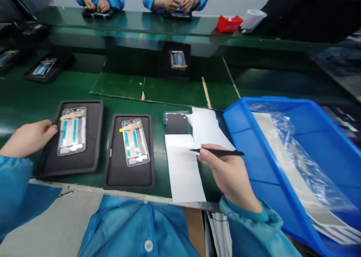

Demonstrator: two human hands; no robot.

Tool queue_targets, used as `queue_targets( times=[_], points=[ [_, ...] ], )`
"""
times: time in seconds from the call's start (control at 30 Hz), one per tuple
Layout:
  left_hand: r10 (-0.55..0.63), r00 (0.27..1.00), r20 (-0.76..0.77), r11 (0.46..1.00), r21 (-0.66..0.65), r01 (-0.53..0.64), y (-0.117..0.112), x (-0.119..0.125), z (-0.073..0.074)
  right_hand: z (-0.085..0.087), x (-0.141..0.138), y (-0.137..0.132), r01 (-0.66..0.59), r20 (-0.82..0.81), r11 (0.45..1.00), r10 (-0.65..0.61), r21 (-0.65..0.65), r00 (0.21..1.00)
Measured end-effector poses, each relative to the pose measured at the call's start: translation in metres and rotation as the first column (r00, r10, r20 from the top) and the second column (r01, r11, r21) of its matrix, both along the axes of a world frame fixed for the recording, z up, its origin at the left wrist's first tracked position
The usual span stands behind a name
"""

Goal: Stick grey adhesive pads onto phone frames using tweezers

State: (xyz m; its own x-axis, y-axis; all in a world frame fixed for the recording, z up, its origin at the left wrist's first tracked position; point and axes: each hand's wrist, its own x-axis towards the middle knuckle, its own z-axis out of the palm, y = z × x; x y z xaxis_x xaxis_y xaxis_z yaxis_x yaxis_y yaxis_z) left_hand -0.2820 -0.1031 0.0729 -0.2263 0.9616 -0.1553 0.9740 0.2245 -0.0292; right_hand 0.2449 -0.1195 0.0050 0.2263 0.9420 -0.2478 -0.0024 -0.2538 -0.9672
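Right hand [229, 174] pinches slim black tweezers [222, 152], tips over smooth white paper [183, 174], 6 o'clock. Left hand [32, 137] curled at matte tray [76, 164], 9 o'clock, holding rectangular phone frame [72, 133]; finger grip: cannot tell.

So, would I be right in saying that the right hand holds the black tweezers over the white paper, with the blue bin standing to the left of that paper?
Not quite: the blue bin stands to the right of the white paper, as the head view shows. The right hand does hold the black tweezers over that paper.
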Motion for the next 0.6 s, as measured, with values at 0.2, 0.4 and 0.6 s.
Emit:
queue_targets(
  times=[0.2, 0.4, 0.6],
  points=[
    [0.107, 0.975, -0.197, 0.916, 0.4, -0.02, 0.034, 0.018, -0.009, -0.004, 0.004, 0.042, 0.052, 0.013, 0.974, -0.056, 0.222, 0.998],
    [-0.415, 0.885, 0.21, 0.872, 0.37, 0.321, 0.075, 0.209, -0.015, -0.022, -0.002, 0.09, 0.091, -0.063, 0.901, -0.071, 0.423, 0.995],
    [-0.645, 0.687, 0.335, 0.764, 0.322, 0.56, 0.115, 0.331, -0.049, -0.042, 0.007, 0.094, 0.113, -0.029, 0.86, -0.113, 0.497, 0.993]
  ],
)
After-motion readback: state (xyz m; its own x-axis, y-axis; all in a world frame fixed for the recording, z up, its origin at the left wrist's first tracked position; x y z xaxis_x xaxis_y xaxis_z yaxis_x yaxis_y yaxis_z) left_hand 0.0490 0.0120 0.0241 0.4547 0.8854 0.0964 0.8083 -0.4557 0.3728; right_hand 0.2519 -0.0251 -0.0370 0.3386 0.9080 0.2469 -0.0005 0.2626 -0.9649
